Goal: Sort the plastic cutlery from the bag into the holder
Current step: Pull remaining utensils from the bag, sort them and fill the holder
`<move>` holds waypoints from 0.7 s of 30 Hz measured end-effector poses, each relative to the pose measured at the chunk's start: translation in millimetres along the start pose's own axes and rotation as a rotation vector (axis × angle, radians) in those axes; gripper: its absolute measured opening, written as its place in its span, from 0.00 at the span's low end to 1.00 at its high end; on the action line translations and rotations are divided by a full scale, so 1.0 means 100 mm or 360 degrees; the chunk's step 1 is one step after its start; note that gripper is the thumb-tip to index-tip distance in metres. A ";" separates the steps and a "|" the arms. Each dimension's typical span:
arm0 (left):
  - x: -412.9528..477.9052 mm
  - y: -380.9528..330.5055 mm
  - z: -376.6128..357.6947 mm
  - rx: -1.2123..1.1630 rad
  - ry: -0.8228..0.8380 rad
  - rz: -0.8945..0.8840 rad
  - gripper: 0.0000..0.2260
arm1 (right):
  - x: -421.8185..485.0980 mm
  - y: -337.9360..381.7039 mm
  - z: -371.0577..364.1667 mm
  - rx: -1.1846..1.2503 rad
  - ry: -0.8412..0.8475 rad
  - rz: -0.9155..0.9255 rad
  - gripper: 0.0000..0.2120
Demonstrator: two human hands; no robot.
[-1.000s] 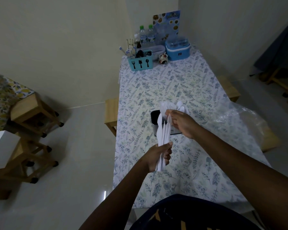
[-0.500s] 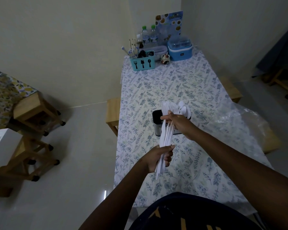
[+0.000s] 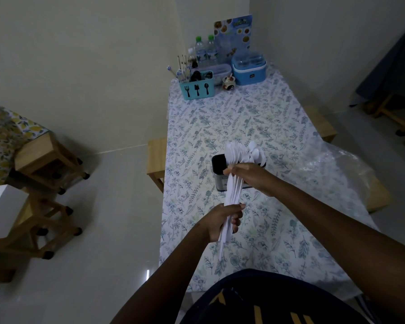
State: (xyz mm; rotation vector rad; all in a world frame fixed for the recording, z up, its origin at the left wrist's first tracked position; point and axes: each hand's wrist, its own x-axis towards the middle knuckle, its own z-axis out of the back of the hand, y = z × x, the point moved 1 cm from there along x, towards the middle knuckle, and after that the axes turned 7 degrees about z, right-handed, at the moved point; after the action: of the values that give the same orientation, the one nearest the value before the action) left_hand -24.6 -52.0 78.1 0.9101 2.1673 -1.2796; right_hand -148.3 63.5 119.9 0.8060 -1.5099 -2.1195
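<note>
A bundle of white plastic cutlery (image 3: 233, 185) stands upright above the table, spoon bowls fanned at the top. My left hand (image 3: 222, 220) grips the handles low down. My right hand (image 3: 248, 175) pinches the bundle higher up, just under the bowls. Behind both hands stands the dark holder (image 3: 219, 170), partly hidden by the cutlery and my right hand. The clear plastic bag (image 3: 337, 169) lies crumpled on the table's right side.
The floral tablecloth (image 3: 232, 118) covers a long table. At its far end stand a teal cutlery caddy (image 3: 197, 88), water bottles (image 3: 205, 52), a blue lidded container (image 3: 248, 66) and a menu card (image 3: 233, 33). Wooden stools (image 3: 47, 160) stand left; a bench (image 3: 156, 157) beside the table.
My right hand has slid a little down the bundle toward the left hand, and the cutlery sits slightly lower. The view has shifted a little.
</note>
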 end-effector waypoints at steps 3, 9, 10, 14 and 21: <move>0.01 -0.01 -0.01 0.0088 -0.0057 -0.0049 0.08 | 0.00 -0.02 0.04 -0.0048 0.0006 0.0024 0.15; 0.05 -0.03 0.00 0.0251 -0.0200 -0.0134 0.09 | 0.02 -0.03 0.02 -0.0105 0.0090 -0.0098 0.24; 0.06 -0.04 0.00 0.0291 -0.0231 -0.0146 0.09 | 0.03 -0.03 0.02 -0.0154 0.0090 -0.0104 0.27; 0.11 -0.06 0.01 0.0416 -0.0341 -0.0191 0.10 | 0.06 -0.01 0.00 -0.0365 0.0150 -0.0161 0.30; 0.17 -0.06 0.05 0.0644 -0.0576 -0.0347 0.11 | 0.12 0.09 0.00 -0.0457 0.0228 -0.0222 0.33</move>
State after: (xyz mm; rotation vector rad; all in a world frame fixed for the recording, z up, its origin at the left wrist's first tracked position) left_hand -40.4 -53.6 68.2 0.5328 1.7905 -1.8736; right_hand -157.1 53.6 126.0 0.9548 -1.0731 -2.2565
